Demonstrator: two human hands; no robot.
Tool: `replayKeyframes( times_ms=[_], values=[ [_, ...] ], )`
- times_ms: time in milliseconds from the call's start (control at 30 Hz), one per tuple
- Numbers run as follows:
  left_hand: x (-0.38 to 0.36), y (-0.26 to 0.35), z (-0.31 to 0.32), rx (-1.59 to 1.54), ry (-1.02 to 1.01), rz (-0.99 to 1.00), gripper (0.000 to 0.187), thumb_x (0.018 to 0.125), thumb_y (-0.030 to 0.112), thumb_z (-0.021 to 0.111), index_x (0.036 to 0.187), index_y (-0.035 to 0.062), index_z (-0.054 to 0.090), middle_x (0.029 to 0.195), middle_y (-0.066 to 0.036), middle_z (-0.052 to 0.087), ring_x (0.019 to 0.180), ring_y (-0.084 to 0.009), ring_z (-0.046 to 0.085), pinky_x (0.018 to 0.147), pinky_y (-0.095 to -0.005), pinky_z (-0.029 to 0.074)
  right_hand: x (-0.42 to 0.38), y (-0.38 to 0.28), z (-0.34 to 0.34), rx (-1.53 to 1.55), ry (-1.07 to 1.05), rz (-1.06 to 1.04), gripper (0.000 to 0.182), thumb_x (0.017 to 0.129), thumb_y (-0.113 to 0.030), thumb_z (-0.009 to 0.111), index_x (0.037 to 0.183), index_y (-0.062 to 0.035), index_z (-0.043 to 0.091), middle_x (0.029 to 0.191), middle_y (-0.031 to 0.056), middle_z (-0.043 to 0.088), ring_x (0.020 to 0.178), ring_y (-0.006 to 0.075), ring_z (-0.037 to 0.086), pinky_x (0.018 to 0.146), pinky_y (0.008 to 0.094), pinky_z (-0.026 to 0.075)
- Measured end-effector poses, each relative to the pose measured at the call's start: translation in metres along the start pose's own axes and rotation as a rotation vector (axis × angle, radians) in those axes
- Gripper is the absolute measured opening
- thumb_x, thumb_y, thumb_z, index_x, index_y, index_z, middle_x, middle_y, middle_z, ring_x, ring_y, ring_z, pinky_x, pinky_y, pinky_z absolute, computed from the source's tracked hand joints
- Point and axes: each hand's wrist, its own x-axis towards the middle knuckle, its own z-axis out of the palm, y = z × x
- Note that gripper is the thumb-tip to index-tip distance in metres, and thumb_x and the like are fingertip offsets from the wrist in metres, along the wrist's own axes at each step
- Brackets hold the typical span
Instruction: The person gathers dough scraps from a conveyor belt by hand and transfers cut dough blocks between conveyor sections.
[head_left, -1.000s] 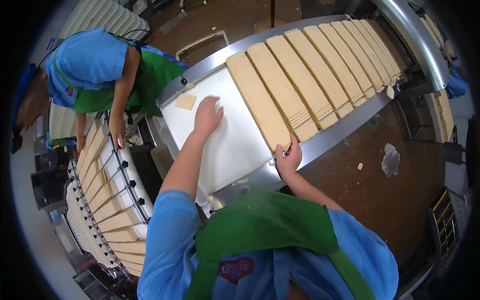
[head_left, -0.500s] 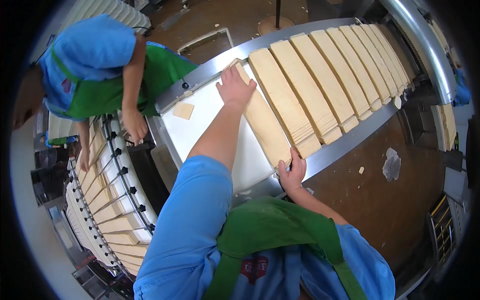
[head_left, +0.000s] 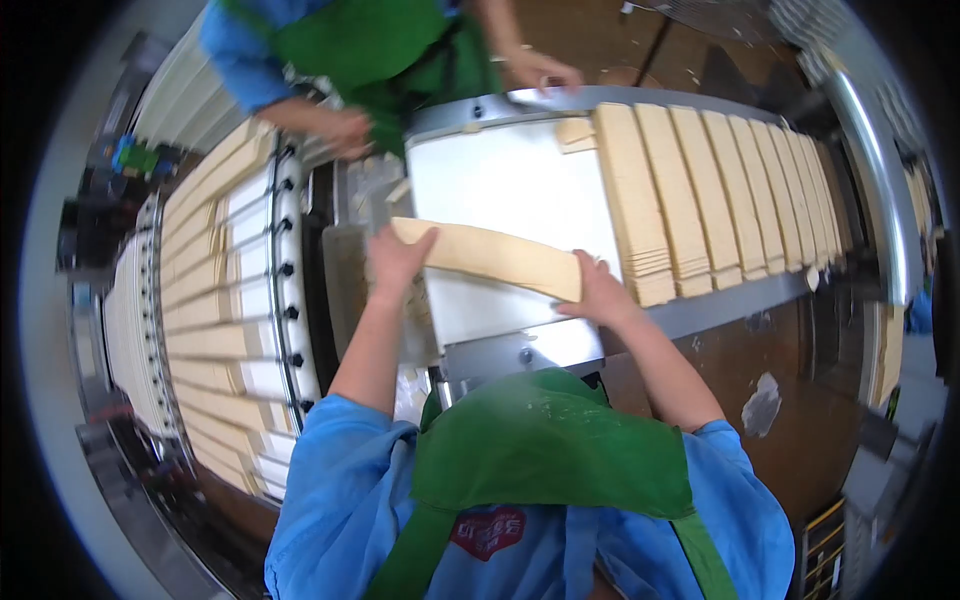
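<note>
Lifted off the belt since earlier: long pale dough strip [head_left: 490, 256], sagging between both hands' closed fingers [head_left: 400, 262].

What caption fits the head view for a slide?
Both hands, left and right, hold a long dough strip above the white belt, beside stacked strips.

The long pale tan stack of dough sheets [head_left: 487, 258], previously lying at the near end of the row on the white conveyor belt [head_left: 505, 185], is now lifted clear of the belt and turned crosswise. The left hand [head_left: 396, 262], formerly flat on the stack's far end, now grips its left end; the right hand [head_left: 598, 292] has moved from the belt edge to the stack's right end. A co-worker's hands [head_left: 340, 128] have shifted to the belt's far end
</note>
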Motion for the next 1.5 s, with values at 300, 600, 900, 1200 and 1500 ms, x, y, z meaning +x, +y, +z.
replayKeyframes(
  times_ms=[300,600,900,1200,1500],
  values=[
    [-0.066,-0.098,-0.029,-0.502,0.311,-0.121,0.06,0.071,0.039,0.082,0.107,-0.0025,0.057,0.101,-0.018,0.065,0.093,-0.0318,0.064,0.08,-0.0397,0.05,0.006,-0.059,0.042,0.02,0.334,-0.414,0.085,0.064,-0.015,0.085,0.135,-0.0066,0.039,0.117,0.0212,0.046,0.104,0.0362,0.054,0.094,0.0417,0.047],
    [-0.103,-0.292,-0.137,-0.513,0.657,-0.239,0.035,0.095,0.031,0.051,0.105,-0.0015,0.062,0.097,-0.022,0.066,0.091,-0.0358,0.062,0.081,-0.0404,0.048,-0.021,-0.192,0.155,0.588,0.071,-0.681,0.044,0.091,-0.015,0.058,0.131,-0.0057,0.043,0.116,0.0168,0.046,0.11,0.0288,0.048,0.099,0.0378,0.04],
    [-0.099,-0.488,-0.15,-0.173,0.471,-0.425,0.032,0.09,0.024,0.049,0.087,-0.0045,0.063,0.087,-0.028,0.064,0.088,-0.0451,0.061,0.078,-0.0494,0.048,-0.066,-0.33,0.229,0.538,0.041,-0.807,0.039,0.093,-0.01,0.052,0.13,-0.0034,0.043,0.122,0.0171,0.05,0.115,0.0283,0.049,0.1,0.0351,0.037],
    [-0.159,-0.436,-0.159,-0.131,0.459,0.151,0.025,0.083,0.023,0.059,0.083,-0.0018,0.058,0.09,-0.023,0.06,0.089,-0.0384,0.058,0.077,-0.0479,0.047,-0.04,-0.423,0.297,0.449,0.058,-0.731,0.036,0.093,-0.014,0.053,0.126,-0.0003,0.046,0.118,0.02,0.055,0.11,0.0324,0.054,0.097,0.0368,0.041],
    [-0.193,-0.376,-0.145,-0.375,0.488,0.05,0.032,0.082,0.015,0.063,0.107,-0.0046,0.058,0.093,-0.02,0.056,0.092,-0.0388,0.053,0.084,-0.0461,0.043,-0.035,-0.411,0.309,0.661,-0.053,-0.683,0.042,0.092,-0.01,0.06,0.128,-0.0012,0.039,0.117,0.0121,0.052,0.106,0.018,0.054,0.091,0.0312,0.045]
  ],
)
